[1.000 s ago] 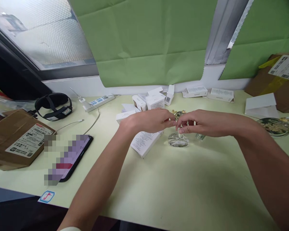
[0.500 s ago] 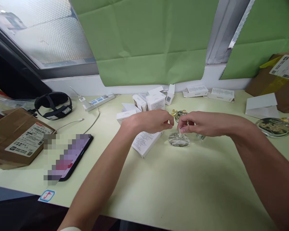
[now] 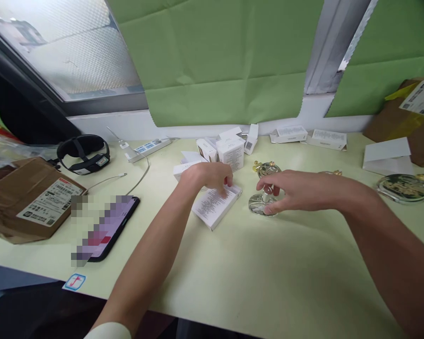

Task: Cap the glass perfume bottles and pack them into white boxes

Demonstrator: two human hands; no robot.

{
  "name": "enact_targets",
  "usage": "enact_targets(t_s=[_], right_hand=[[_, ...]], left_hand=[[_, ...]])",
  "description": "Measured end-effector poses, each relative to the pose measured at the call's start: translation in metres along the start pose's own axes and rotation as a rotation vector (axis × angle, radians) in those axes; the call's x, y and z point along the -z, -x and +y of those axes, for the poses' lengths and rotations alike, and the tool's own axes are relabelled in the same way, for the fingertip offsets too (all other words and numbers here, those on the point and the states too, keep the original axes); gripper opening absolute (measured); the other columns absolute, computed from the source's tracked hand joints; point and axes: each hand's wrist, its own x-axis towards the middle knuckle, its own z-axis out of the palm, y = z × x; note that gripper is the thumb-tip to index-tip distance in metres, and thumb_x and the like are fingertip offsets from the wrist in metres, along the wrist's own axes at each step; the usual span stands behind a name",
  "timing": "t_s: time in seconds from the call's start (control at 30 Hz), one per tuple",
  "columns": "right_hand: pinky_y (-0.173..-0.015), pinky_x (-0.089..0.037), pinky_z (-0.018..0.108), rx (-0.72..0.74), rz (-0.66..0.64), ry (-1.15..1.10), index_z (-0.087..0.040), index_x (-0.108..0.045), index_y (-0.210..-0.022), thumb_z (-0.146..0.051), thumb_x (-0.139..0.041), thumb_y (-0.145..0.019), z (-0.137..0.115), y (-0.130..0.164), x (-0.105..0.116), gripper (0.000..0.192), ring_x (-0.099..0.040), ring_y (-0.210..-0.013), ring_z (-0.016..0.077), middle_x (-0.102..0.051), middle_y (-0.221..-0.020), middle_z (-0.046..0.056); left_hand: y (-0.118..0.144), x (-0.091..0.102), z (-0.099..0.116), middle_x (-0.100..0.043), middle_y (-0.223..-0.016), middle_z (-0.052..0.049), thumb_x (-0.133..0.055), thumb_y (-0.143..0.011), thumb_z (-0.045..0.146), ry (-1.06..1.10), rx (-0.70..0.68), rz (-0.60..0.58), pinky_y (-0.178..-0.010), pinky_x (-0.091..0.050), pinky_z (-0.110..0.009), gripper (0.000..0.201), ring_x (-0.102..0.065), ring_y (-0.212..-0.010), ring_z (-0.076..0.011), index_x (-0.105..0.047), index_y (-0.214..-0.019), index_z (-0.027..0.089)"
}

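Note:
My right hand point(image 3: 293, 192) hovers low over a small round clear glass bottle point(image 3: 258, 208) on the pale green table point(image 3: 268, 282), thumb and fingertips closed around the bottle's neck. A gold-trimmed cap point(image 3: 266, 167) lies just behind the bottle. To the left, my left hand point(image 3: 207, 176) rests palm down with its fingertips on the far end of a flat white printed box point(image 3: 215, 208). It grips nothing.
Several small white boxes point(image 3: 229, 149) stand behind my hands. On the left lie a phone point(image 3: 108, 225), a cardboard parcel point(image 3: 31, 197), a black headband point(image 3: 83, 153) and a power strip point(image 3: 150, 148). On the right are another round bottle point(image 3: 404, 188), a white carton point(image 3: 387, 155) and a brown box point(image 3: 410, 122).
My hands were joined above the bottle's top. They have parted: the left dropped onto the white box, and the right lowered onto the bottle.

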Motion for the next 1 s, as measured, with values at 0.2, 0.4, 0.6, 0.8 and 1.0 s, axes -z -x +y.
enact_targets(t_s=[0.2, 0.4, 0.6, 0.8, 1.0], right_hand=[[-0.06, -0.035, 0.03, 0.019, 0.032, 0.073, -0.024, -0.065, -0.091, -0.038, -0.063, -0.078, -0.005, -0.013, -0.014, 0.019, -0.059, -0.077, 0.0211, -0.063, -0.094, 0.007], [-0.058, -0.032, 0.03, 0.06, 0.044, 0.042, -0.024, -0.064, -0.079, -0.044, -0.066, -0.078, 0.003, -0.016, -0.01, 0.021, -0.054, -0.069, 0.019, -0.06, -0.08, 0.004], [-0.06, -0.035, 0.03, 0.077, 0.072, 0.009, -0.024, -0.066, -0.084, -0.046, -0.066, -0.076, 0.003, -0.017, -0.009, 0.023, -0.058, -0.072, 0.0206, -0.062, -0.084, 0.005], [-0.058, -0.035, 0.029, 0.081, 0.06, 0.071, -0.022, -0.062, -0.08, -0.04, -0.063, -0.078, 0.002, -0.019, -0.01, 0.018, -0.058, -0.071, 0.0191, -0.063, -0.086, 0.004], [-0.054, -0.038, 0.029, 0.158, 0.092, -0.022, -0.024, -0.07, -0.092, -0.051, -0.065, -0.077, 0.007, 0.006, 0.012, 0.031, -0.058, -0.067, 0.02, -0.067, -0.082, 0.004]], left_hand=[[-0.002, -0.002, 0.003, -0.067, -0.123, -0.006, -0.074, -0.069, 0.043, 0.038, -0.019, -0.029, -0.073, -0.048, -0.03, 0.039, -0.062, -0.097, -0.0243, -0.071, -0.104, 0.026], [0.0, 0.001, -0.006, -0.071, -0.097, -0.004, -0.068, -0.075, 0.034, 0.077, -0.212, 0.134, -0.064, -0.039, -0.025, 0.019, -0.06, -0.079, -0.016, -0.069, -0.087, 0.02], [0.013, 0.009, 0.006, -0.068, -0.085, -0.003, -0.059, -0.084, 0.028, 0.092, -0.252, 0.531, -0.062, -0.036, -0.027, 0.012, -0.055, -0.076, -0.0155, -0.068, -0.084, 0.02], [0.007, 0.004, 0.01, -0.065, -0.089, -0.004, -0.054, -0.088, 0.023, 0.041, -0.292, 0.571, -0.068, -0.038, -0.029, 0.018, -0.054, -0.084, -0.0173, -0.071, -0.089, 0.02], [0.009, 0.006, 0.013, -0.046, -0.102, -0.007, -0.064, -0.087, 0.033, -0.043, -0.376, 0.636, -0.091, -0.039, -0.036, 0.015, -0.04, -0.105, -0.0241, -0.077, -0.087, 0.025]])
